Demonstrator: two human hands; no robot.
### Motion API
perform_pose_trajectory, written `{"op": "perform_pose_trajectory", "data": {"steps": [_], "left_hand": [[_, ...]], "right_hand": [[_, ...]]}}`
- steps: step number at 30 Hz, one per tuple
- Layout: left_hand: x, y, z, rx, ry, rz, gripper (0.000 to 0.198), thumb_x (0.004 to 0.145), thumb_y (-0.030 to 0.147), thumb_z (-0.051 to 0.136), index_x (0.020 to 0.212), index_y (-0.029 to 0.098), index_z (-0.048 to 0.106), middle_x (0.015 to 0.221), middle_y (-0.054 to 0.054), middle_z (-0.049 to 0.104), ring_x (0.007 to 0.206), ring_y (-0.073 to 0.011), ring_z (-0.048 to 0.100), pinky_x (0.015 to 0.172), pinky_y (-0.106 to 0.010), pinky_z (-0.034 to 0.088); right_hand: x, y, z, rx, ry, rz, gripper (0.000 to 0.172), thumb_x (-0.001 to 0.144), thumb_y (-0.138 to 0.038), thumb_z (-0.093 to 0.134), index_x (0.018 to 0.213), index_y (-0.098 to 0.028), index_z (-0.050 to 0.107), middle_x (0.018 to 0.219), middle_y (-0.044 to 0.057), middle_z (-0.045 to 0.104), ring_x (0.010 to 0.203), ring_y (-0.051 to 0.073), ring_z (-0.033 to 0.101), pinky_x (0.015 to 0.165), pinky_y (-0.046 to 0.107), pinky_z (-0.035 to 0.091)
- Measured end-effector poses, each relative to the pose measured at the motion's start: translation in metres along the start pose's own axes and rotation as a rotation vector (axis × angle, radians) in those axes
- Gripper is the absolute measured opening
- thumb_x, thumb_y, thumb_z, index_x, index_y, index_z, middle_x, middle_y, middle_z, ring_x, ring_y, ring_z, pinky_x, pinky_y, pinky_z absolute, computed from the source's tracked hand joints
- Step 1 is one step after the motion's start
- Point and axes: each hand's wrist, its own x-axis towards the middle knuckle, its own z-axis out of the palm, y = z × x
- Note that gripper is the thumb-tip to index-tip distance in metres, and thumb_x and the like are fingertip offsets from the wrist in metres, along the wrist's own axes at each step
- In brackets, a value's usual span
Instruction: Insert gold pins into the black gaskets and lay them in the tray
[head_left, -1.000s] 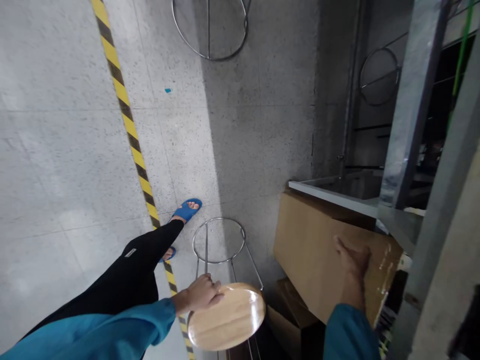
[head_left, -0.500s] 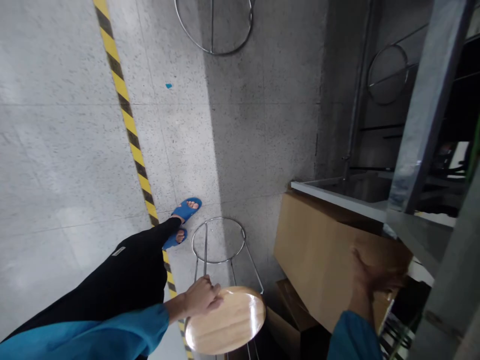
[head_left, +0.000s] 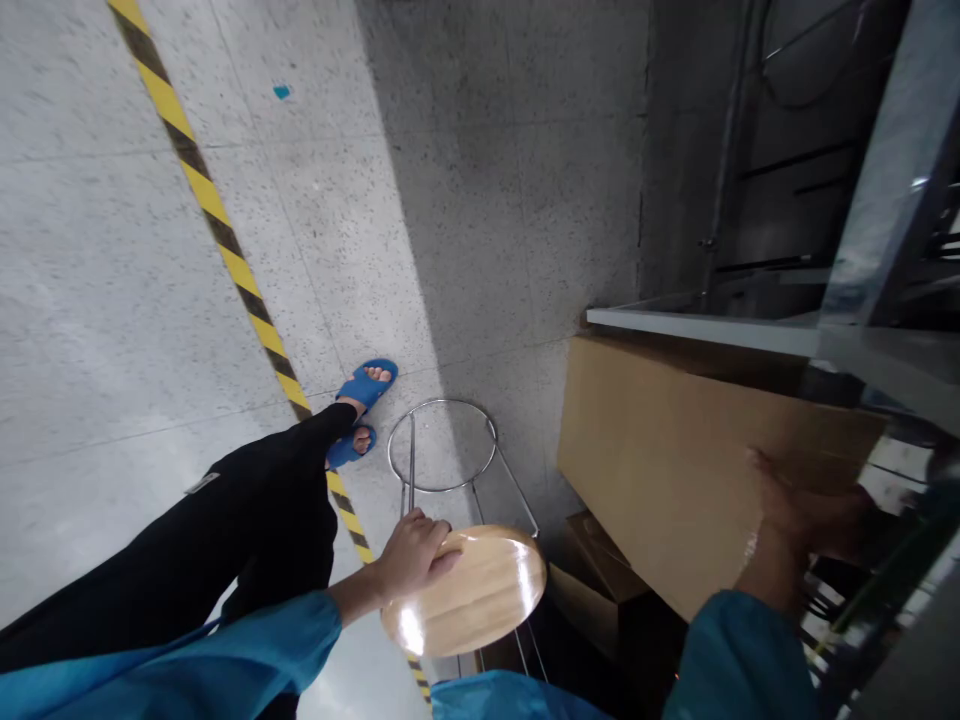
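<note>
My left hand (head_left: pixel 415 556) is closed on the near-left edge of a round wooden stool seat (head_left: pixel 484 595), its thumb lying along the top. Thin metal legs run down from the seat to a metal ring (head_left: pixel 442 489) near the floor. My right hand (head_left: pixel 799 515) is at the upper end of a large brown cardboard box (head_left: pixel 637 440), with the thumb along the box's side. Its other fingers reach into shadow and are blurred, so their grip does not show. The box leans beside the metal frame (head_left: pixel 705 328).
A second open cardboard box (head_left: pixel 592 610) is low behind the stool. Grey metal uprights (head_left: pixel 892 170) and dark cables fill the right side. Yellow-black tape (head_left: pixel 225 235) crosses the floor on the left, passing my feet in blue slippers (head_left: pixel 369 385). A blue scrap (head_left: pixel 281 92) lies farther off.
The whole view has shifted, and the far stool ring has left the frame. My right hand has slid slightly toward the box's upper end. My left hand keeps hold of the stool seat.
</note>
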Motion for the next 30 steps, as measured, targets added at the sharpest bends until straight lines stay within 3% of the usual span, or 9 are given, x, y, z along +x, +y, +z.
{"op": "perform_pose_trajectory", "data": {"steps": [3,5,7,10,17,20,24,27,30], "left_hand": [[-0.001,0.001,-0.001,0.005,-0.002,-0.002,0.027,0.101,0.041,0.049,0.084,0.022,0.055,0.075,-0.005,0.071,0.070,-0.0244,0.068,0.080,-0.041,0.046],[-0.001,0.003,-0.004,0.013,0.000,-0.010,0.025,0.102,0.040,0.049,0.086,0.021,0.056,0.076,-0.005,0.072,0.072,-0.0244,0.069,0.080,-0.041,0.045],[0.000,0.006,-0.008,0.022,0.006,-0.015,0.023,0.102,0.039,0.050,0.088,0.021,0.056,0.078,-0.005,0.072,0.074,-0.0242,0.069,0.082,-0.041,0.045],[0.001,0.009,-0.014,0.032,0.017,-0.015,0.021,0.102,0.037,0.053,0.089,0.021,0.057,0.079,-0.005,0.073,0.076,-0.0243,0.069,0.083,-0.040,0.045],[0.009,0.014,-0.035,-0.008,0.145,-0.027,0.021,0.101,0.041,0.057,0.104,0.021,0.062,0.096,-0.008,0.075,0.093,-0.0263,0.071,0.088,-0.039,0.050],[0.027,0.018,-0.074,-0.015,0.302,-0.063,0.028,0.109,0.035,0.037,0.119,0.019,0.058,0.110,-0.010,0.074,0.102,-0.0233,0.070,0.089,-0.037,0.054],[0.082,0.038,-0.152,0.065,0.458,-0.038,0.039,0.111,0.028,0.020,0.129,0.018,0.053,0.117,-0.013,0.069,0.111,-0.0234,0.065,0.096,-0.040,0.051],[0.136,0.067,-0.191,0.183,0.335,0.176,0.038,0.111,0.030,0.028,0.122,0.016,0.061,0.115,-0.013,0.071,0.112,-0.0251,0.064,0.100,-0.042,0.048],[0.177,0.094,-0.189,0.332,0.038,0.454,0.032,0.106,0.034,0.045,0.108,0.017,0.072,0.108,-0.012,0.074,0.106,-0.0259,0.066,0.097,-0.040,0.048]], "right_hand": [[-0.033,0.008,-0.009,-0.039,-0.130,-0.021,0.062,0.072,-0.051,0.087,0.110,-0.003,0.071,0.102,0.034,0.065,0.103,0.042,0.062,0.086,0.056,0.043],[-0.069,0.016,-0.009,-0.017,-0.212,-0.136,0.035,0.084,-0.045,0.076,0.092,-0.011,0.070,0.093,0.018,0.067,0.092,0.029,0.063,0.086,0.045,0.045],[-0.113,0.027,-0.007,0.038,-0.249,-0.239,0.028,0.091,-0.043,0.068,0.084,-0.017,0.064,0.090,0.007,0.064,0.086,0.020,0.059,0.084,0.037,0.046],[-0.182,0.048,-0.009,0.148,-0.267,-0.398,0.027,0.094,-0.042,0.061,0.081,-0.019,0.062,0.088,0.004,0.063,0.083,0.018,0.059,0.082,0.035,0.048],[-0.305,0.067,-0.032,0.353,-0.272,-0.729,0.049,0.087,-0.016,0.040,0.121,-0.011,0.074,0.110,0.015,0.071,0.103,0.027,0.064,0.093,0.041,0.051],[-0.335,0.046,-0.043,0.424,-0.254,-0.814,0.055,0.084,-0.009,0.041,0.129,-0.015,0.072,0.116,0.013,0.072,0.103,0.025,0.063,0.093,0.038,0.051],[-0.362,0.007,-0.058,0.520,-0.220,-0.898,0.068,0.079,0.001,0.040,0.138,-0.021,0.067,0.114,0.008,0.073,0.100,0.021,0.064,0.091,0.034,0.051],[-0.376,-0.021,-0.070,0.581,-0.203,-0.928,0.070,0.079,0.005,0.040,0.141,-0.018,0.064,0.114,0.007,0.074,0.101,0.019,0.062,0.089,0.032,0.049],[-0.392,-0.051,-0.080,0.635,-0.217,-0.962,0.063,0.083,0.005,0.042,0.139,-0.015,0.063,0.116,0.008,0.074,0.105,0.020,0.061,0.085,0.033,0.048]]}}
